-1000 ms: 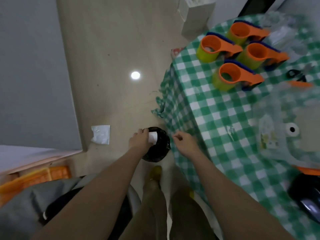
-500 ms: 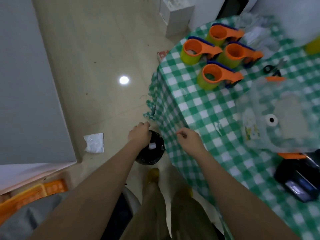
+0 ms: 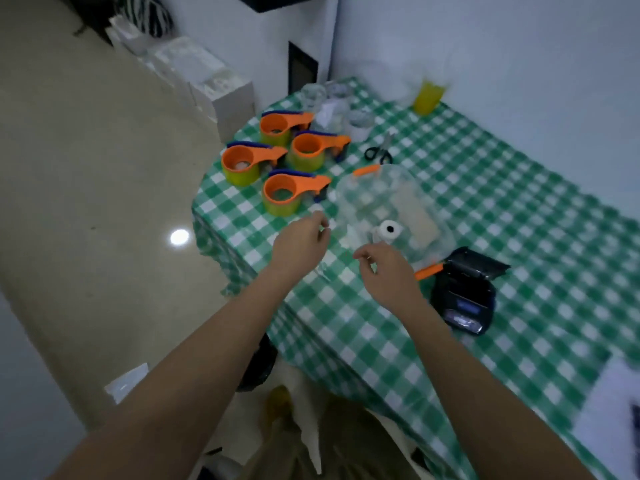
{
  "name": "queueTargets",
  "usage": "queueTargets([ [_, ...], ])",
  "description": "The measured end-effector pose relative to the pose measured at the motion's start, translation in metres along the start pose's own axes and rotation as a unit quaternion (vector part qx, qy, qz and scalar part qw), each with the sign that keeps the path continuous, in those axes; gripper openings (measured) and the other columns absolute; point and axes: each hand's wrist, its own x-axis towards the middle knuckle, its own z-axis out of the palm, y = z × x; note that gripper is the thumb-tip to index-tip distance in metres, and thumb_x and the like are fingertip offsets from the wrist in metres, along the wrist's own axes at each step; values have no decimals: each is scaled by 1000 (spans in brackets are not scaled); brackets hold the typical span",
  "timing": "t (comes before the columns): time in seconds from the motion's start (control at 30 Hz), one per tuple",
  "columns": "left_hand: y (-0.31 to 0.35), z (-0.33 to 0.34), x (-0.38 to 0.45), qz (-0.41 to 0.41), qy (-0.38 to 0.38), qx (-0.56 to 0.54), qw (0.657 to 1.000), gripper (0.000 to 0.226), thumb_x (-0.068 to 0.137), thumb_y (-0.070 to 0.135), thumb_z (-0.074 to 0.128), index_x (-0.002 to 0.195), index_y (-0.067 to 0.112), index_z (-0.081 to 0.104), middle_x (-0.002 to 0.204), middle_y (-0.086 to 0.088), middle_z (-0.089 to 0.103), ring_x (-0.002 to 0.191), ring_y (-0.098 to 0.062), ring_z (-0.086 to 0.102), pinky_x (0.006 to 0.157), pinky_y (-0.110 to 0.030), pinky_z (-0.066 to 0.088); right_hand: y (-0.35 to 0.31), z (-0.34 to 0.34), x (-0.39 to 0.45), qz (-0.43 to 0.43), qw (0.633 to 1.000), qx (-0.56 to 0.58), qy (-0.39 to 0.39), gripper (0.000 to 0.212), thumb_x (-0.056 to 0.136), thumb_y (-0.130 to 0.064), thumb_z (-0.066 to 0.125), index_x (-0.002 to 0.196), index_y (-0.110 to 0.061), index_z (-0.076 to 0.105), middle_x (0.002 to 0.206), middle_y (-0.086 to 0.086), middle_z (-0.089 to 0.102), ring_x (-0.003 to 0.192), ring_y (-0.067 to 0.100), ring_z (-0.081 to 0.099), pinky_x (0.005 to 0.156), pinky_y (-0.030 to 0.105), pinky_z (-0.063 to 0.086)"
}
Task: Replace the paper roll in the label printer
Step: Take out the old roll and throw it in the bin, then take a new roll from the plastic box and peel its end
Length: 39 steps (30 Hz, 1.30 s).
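Head view: both hands have come up from the black bin beside the table and now hover over the checked tablecloth [image 3: 485, 209]. The left hand [image 3: 299, 242] is loosely curled and holds nothing. The right hand [image 3: 386, 271] is likewise empty, just short of the new paper roll [image 3: 388, 231] inside the clear container [image 3: 391, 206]. The label printer [image 3: 465, 289] sits open to the right. Judgement: old roll discarded; fetch the new one next.

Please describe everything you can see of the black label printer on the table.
The label printer is a small black box, plastic by its look, resting on the green checked tablecloth to the right of the right hand. Its lid stands open at the far end, showing a dark compartment; no roll is visible inside. A bluish panel sits on the near end. Neither hand touches it.
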Motion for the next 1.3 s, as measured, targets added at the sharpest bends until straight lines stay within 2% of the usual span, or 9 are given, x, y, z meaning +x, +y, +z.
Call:
queueTargets([
  [0.13, 59, 27, 43, 45, -30, 13, 998, 26, 93, 25, 48, 111, 8, 54, 97, -16, 68, 84, -33, 61, 67, -40, 49, 43, -41, 9, 15, 999, 12, 30, 20, 90, -10, 48, 102, -8, 65, 104, 13, 64, 97, 28, 57, 78, 34, 45],
  [0.23, 86, 57, 72, 42, -72, 34, 996, 32, 91, 23, 52, 117, 4, 52, 109, -19, 63, 96, -34, 59, 80, -45, 52, 75, -64, 17, 24, 999, 25, 39, 21, 91, -9, 47, 101, -9, 65, 102, 13, 64, 94, 26, 58, 74, 32, 47],
  [0.33, 96, 89, 94, 18, -116, 80, 990, 42, 88, 26, 58, 122, 4, 47, 123, -20, 53, 109, -35, 53, 90, -46, 48, 104, -78, 28, 19, 999, 18, 43, 21, 91, -8, 47, 101, -10, 65, 102, 13, 64, 95, 26, 58, 79, 39, 50],
  [0.47, 98, 120, 110, -40, -152, 129, 979, 54, 84, 27, 62, 128, 5, 41, 132, -19, 45, 116, -37, 49, 92, -46, 45, 130, -86, 45, 27, 999, 10, 17, 23, 90, -8, 46, 103, -12, 65, 105, 10, 64, 100, 22, 56, 81, 31, 47],
  [0.63, 99, 138, 121, -83, -191, 168, 963, 56, 80, 32, 67, 124, 9, 40, 129, -17, 45, 113, -36, 52, 88, -45, 47, 140, -93, 61, 21, 1000, 6, 10, 23, 89, -6, 46, 101, -9, 65, 102, 11, 65, 97, 24, 57, 83, 38, 50],
  [0.9, 94, 145, 133, -54, -218, 210, 951, 52, 82, 26, 65, 124, 8, 40, 127, -18, 46, 111, -36, 53, 86, -42, 47, 144, -93, 70, 25, 1000, 8, 14, 22, 88, -5, 47, 99, -7, 66, 99, 11, 66, 95, 25, 57, 79, 36, 49],
  [1.03, 93, 131, 130, -52, -191, 140, 970, 46, 79, 21, 65, 118, 7, 46, 123, -18, 48, 103, -33, 56, 79, -39, 47, 142, -92, 65, 24, 1000, 14, 13, 22, 89, -6, 47, 100, -8, 65, 102, 10, 65, 98, 24, 55, 82, 36, 49],
  [1.17, 103, 102, 115, -29, -112, -41, 992, 49, 77, 20, 70, 120, 11, 49, 122, -10, 48, 96, -21, 54, 77, -30, 46, 138, -97, 53, 52, 995, 73, 36, 20, 90, -10, 50, 104, -12, 64, 108, 6, 63, 95, 14, 53, 82, 27, 44],
  [1.3, 122, 69, 91, 15, -121, -248, 961, 41, 76, 15, 74, 112, 17, 55, 113, 0, 56, 95, -18, 60, 60, -17, 50, 124, -108, 37, 128, 961, 246, 10, 30, 94, -33, 48, 121, -23, 54, 120, -1, 57, 97, 10, 56, 78, 22, 46],
])
